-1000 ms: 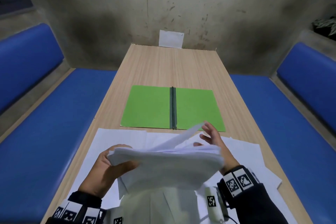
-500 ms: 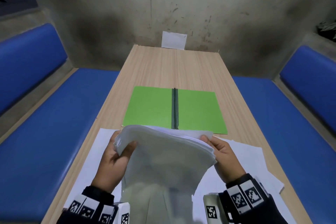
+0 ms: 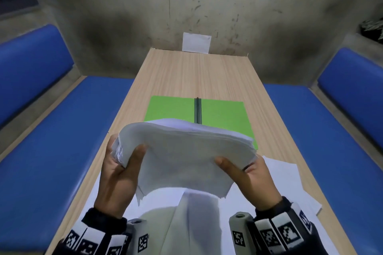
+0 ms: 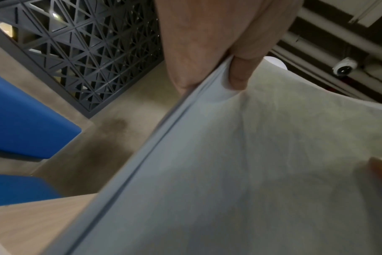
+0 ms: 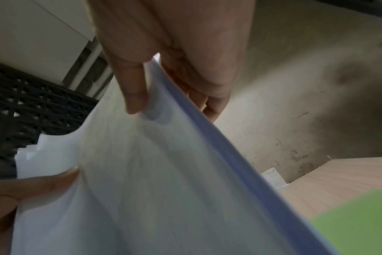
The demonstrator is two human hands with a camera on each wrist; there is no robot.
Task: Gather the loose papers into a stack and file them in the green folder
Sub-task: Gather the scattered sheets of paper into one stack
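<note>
A thick stack of white papers [image 3: 184, 155] is held upright above the near part of the table, bowed at its top edge. My left hand [image 3: 124, 163] grips its left side, thumb on the near face. My right hand [image 3: 244, 170] grips its right side the same way. In the left wrist view the thumb presses the papers [image 4: 251, 155]; in the right wrist view fingers and thumb pinch the stack [image 5: 164, 172]. The green folder [image 3: 172, 109] lies open and flat beyond the stack, its dark spine [image 3: 198, 109] running away from me.
More loose white sheets [image 3: 286, 180] lie on the wooden table [image 3: 199, 72] under and right of my hands. A white card [image 3: 196, 44] leans on the far wall. Blue benches [image 3: 58, 141] flank the table on both sides.
The stack went from lying flat in my hands to standing on edge, and rose. My right hand, open a second ago, now grips the stack's right side.
</note>
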